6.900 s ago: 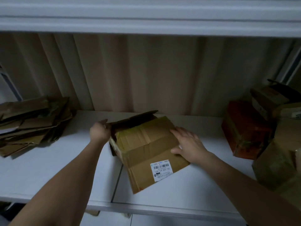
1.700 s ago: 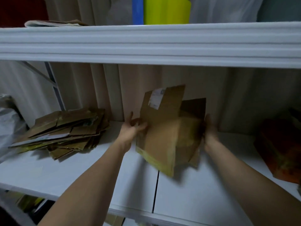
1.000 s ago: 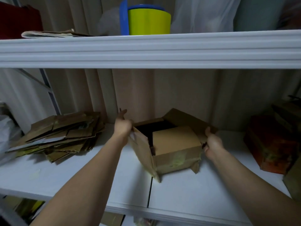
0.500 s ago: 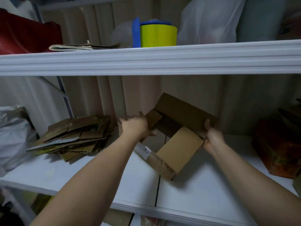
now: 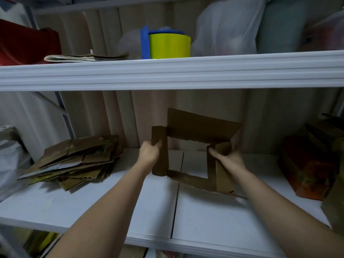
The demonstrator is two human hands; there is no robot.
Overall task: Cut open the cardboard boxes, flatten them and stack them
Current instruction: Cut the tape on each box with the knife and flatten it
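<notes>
Box (image 5: 197,131) open as a hollow sleeve between your hands; left grip (image 5: 149,154), right grip (image 5: 229,160) each clasp a side wall; flattened stack (image 5: 78,161) lies left of box.

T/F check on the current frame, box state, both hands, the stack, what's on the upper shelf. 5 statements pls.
1. The cardboard box is open at both ends, so the shelf shows through it. True.
2. Only the left hand holds the box. False: the right hand has a grip on the opposite wall too.
3. The pile of flattened cardboard lies on the shelf to the left of the box. True.
4. The box already lies flat on top of that pile. False: it is still a hollow sleeve, held apart from the pile.
5. A yellow container with a blue lid stands on the lower shelf beside the box. False: it stands on the upper shelf.
</notes>
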